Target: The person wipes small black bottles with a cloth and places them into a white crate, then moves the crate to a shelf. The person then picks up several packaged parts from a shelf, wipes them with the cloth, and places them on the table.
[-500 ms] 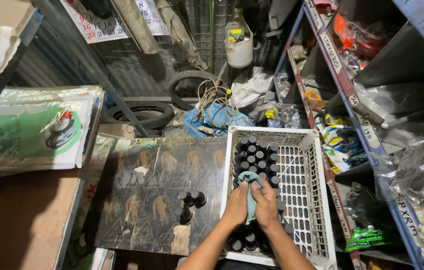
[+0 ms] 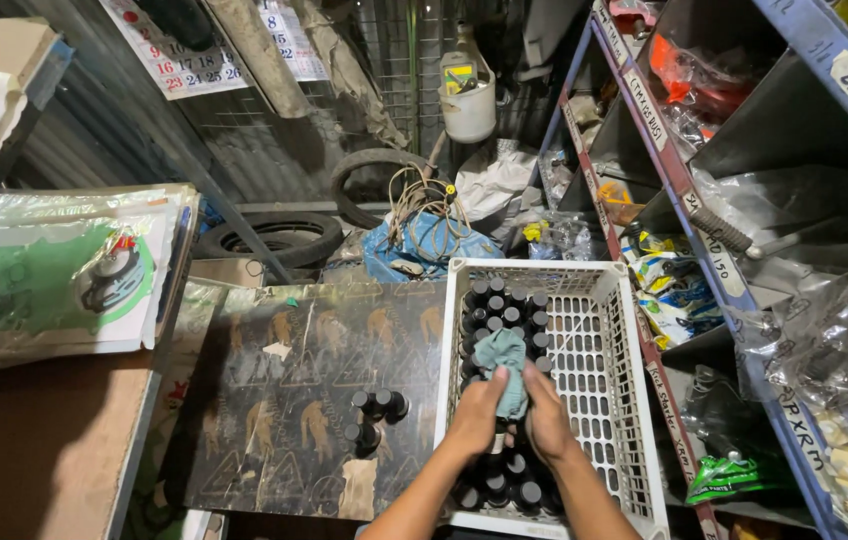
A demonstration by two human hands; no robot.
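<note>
Head view: both hands are inside the white crate, above black-capped bottles. The left hand and right hand have their fingers closed on a teal cloth between them. More bottles stand on the patterned board.

2 hands, the left hand and the right hand, share 1 teal cloth over 1 white crate. Its black-capped bottles are too closely packed to count. About 5 more bottles stand on 1 dark patterned board. 2 tyres lie behind.
</note>
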